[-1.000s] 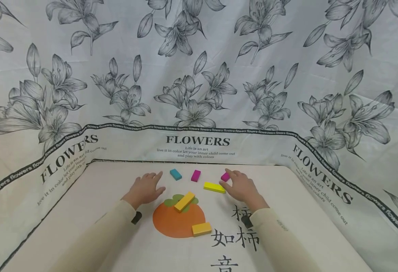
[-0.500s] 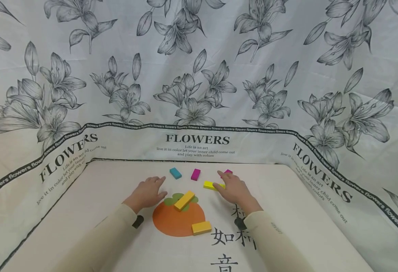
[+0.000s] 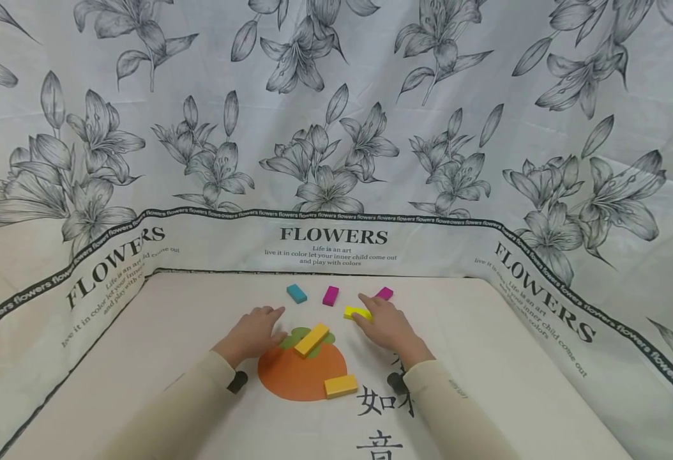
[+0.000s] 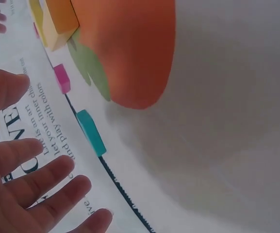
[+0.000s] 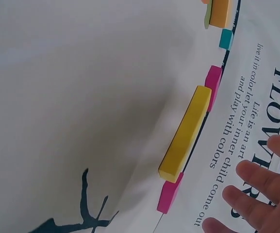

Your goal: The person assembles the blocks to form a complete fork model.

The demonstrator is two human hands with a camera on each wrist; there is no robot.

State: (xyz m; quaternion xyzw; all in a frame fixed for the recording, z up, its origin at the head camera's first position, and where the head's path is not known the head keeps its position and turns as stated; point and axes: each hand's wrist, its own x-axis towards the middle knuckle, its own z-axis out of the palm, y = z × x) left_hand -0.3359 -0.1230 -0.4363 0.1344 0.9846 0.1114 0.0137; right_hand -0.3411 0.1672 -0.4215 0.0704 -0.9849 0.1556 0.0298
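My left hand point(image 3: 256, 332) hovers left of the printed persimmon's leaves, its fingers spread and holding nothing. Nearest ahead of it lies a blue block point(image 3: 297, 293), teal in the left wrist view. My right hand point(image 3: 387, 324) is over the yellow block point(image 3: 357, 313) and partly covers it in the head view; its fingers are spread with nothing in them. The right wrist view shows the whole yellow block point(image 5: 186, 133) apart from the fingers. One magenta block point(image 3: 331, 295) lies left of that hand, and another magenta block point(image 3: 385, 293) is just beyond it.
An orange-yellow block point(image 3: 311, 340) lies across the printed persimmon point(image 3: 290, 377), and a second orange-yellow block point(image 3: 341, 386) sits at its lower right edge. Black characters are printed on the white tabletop point(image 3: 520, 383). A flower-print curtain point(image 3: 336, 153) surrounds the back and sides.
My right hand has moved left, from beside the right magenta block to over the yellow block. My left hand has shifted slightly right and down. The blocks have stayed in place.
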